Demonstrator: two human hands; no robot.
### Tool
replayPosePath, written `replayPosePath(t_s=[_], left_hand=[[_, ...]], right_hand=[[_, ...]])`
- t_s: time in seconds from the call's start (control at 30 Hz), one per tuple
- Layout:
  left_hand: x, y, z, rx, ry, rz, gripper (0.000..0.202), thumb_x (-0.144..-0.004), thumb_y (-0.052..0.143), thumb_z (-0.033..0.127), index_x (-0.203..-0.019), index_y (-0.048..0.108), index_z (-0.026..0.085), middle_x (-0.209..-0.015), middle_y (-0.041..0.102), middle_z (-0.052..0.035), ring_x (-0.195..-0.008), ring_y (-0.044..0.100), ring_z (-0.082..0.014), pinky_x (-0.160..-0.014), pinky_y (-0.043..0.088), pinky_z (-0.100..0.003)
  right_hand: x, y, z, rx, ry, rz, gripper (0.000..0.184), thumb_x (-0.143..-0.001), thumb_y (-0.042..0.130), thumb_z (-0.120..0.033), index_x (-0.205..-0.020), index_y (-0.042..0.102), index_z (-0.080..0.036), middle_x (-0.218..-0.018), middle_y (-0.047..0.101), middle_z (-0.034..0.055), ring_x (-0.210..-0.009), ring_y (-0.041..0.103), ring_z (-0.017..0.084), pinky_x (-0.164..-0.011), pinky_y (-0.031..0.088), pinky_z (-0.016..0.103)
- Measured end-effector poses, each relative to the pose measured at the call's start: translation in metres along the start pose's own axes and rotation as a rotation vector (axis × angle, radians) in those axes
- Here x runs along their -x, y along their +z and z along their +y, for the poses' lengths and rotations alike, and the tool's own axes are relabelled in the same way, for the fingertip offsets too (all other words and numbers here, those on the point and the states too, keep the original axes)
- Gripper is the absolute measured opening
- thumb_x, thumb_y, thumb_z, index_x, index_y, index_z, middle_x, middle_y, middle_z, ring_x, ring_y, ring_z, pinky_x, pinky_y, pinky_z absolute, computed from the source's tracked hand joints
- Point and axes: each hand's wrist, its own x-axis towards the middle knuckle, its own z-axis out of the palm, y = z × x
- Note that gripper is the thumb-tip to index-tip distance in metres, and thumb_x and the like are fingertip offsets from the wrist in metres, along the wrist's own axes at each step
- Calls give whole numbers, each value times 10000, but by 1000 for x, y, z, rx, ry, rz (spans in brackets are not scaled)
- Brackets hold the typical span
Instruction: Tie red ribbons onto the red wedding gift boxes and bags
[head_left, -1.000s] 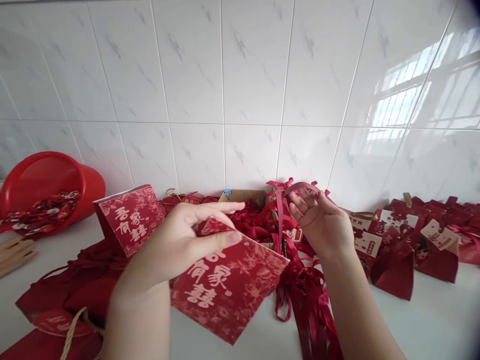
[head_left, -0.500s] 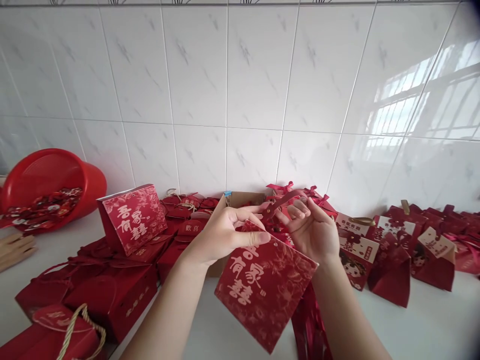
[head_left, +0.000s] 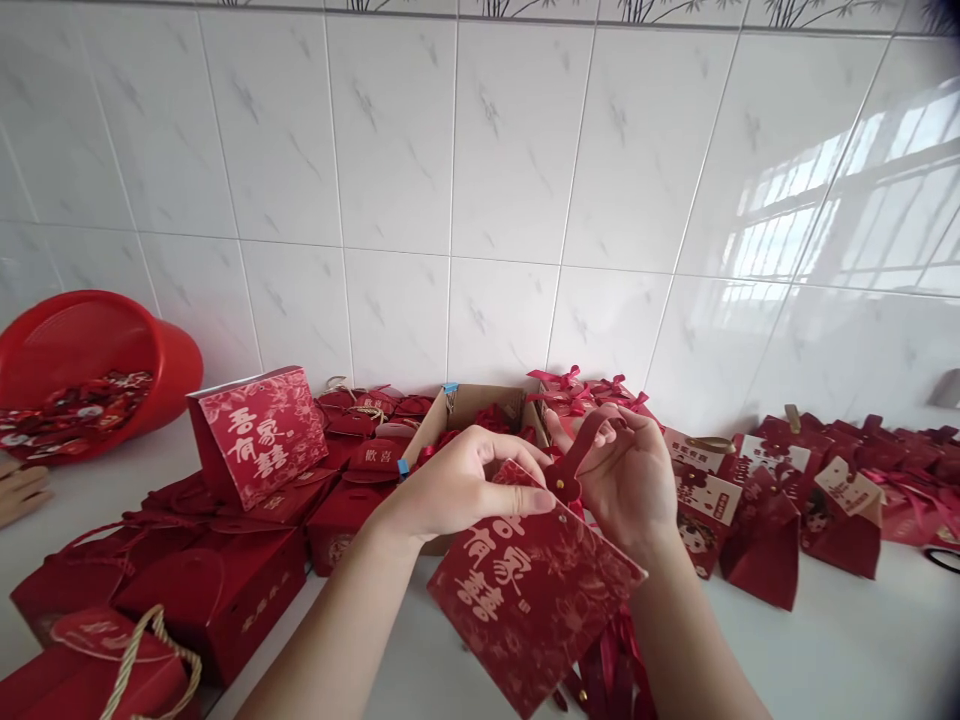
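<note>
Tilted in front of me is a red candy gift box [head_left: 536,615] with pale Chinese characters and a flower print. My left hand [head_left: 461,490] pinches its top edge between thumb and fingers. A dark red strap [head_left: 579,452] with a gold stud curves up from that edge. My right hand [head_left: 637,470] grips the strap's upper end with its fingertips. Whether the strap is fastened to the box cannot be made out. Below the box, a bundle of dark red straps and ribbons [head_left: 611,665] lies on the white table, partly hidden.
A tipped red basin [head_left: 176,355] of wrapped sweets lies at left, near another person's hand [head_left: 22,492]. A matching box [head_left: 262,435] stands on stacked red boxes [head_left: 232,600]. Behind my hands is a cardboard carton [head_left: 487,405]. Several small gift bags [head_left: 765,545] stand at right.
The strap has come down from a slanting, stretched position to a more upright curve beside the box edge. My right hand has lowered slightly. The view has shifted a little.
</note>
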Motion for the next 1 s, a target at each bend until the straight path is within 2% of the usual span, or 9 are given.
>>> replayPosePath(t_s=[0.13, 0.23, 0.3, 0.37, 0.43, 0.57, 0.7, 0.8, 1.0], left_hand=[[0, 3, 0, -85, 16, 153, 218, -765, 722, 394, -809, 714, 181, -840, 719, -33, -772, 656, -171, -701, 491, -272], [3, 3, 3, -217, 197, 346, 149, -794, 700, 329, -773, 712, 181, -849, 726, -32, -800, 664, -168, -741, 515, -274], [6, 4, 5, -281, 359, 423, 96, -813, 683, 258, -761, 705, 181, -827, 721, -24, -792, 665, -151, -747, 527, -259], [9, 6, 8, -334, 489, 395, 76, -824, 670, 194, -756, 700, 178, -807, 714, -17, -757, 660, -129, -714, 534, -233], [11, 10, 11, -384, 561, 307, 82, -826, 661, 147, -758, 699, 171, -789, 710, -18, -734, 655, -120, -685, 539, -218], [15, 16, 15, -474, 619, 255, 152, -836, 602, 45, -838, 701, 160, -856, 716, -25, -803, 653, -115, -723, 546, -201], [20, 15, 19, -567, 717, 303, 128, -848, 593, 43, -819, 672, 140, -853, 696, -24, -812, 628, -114, -796, 540, -230], [26, 13, 21, -641, 855, 380, 156, -819, 616, 8, -887, 664, 140, -927, 702, -28, -901, 632, -124, -931, 520, -270], [36, 13, 31, -636, 918, 466, 235, -809, 597, -10, -921, 637, 193, -923, 716, 19, -885, 659, -103, -975, 523, -256]], right_hand=[[2, -4, -18, 219, -117, 13, 52, -745, 557, -191, -704, 537, -168, -557, 522, -45, -474, 508, 69, -482, 481, 173], [8, -9, -37, 604, -348, -37, 117, -707, 642, -206, -776, 548, -202, -721, 599, -24, -665, 609, 124, -641, 521, 253], [18, -8, -47, 993, -630, -2, 150, -720, 671, -186, -840, 589, -221, -904, 631, 10, -884, 623, 171, -792, 505, 303], [31, -4, -52, 1323, -938, 22, 135, -760, 657, -175, -884, 637, -225, -1047, 613, 50, -1044, 575, 218, -876, 469, 351], [46, 2, -51, 1423, -1071, -144, 116, -810, 621, -161, -903, 655, -221, -1050, 605, 70, -1063, 568, 238, -858, 468, 367], [67, 12, -41, 1678, -991, -595, 194, -849, 601, -117, -1004, 654, -222, -1022, 619, 68, -953, 596, 208, -834, 484, 363], [72, 12, -36, 1872, -904, -614, 236, -868, 630, -179, -1100, 611, -219, -955, 631, 46, -897, 601, 189, -816, 511, 344], [73, 12, -38, 1795, -852, -648, 202, -884, 615, -172, -1080, 616, -224, -904, 628, 34, -827, 611, 153, -677, 536, 256], [78, 17, -39, 1655, -909, -747, 227, -820, 682, -116, -1026, 680, -212, -963, 656, 54, -840, 650, 154, -684, 578, 215]])
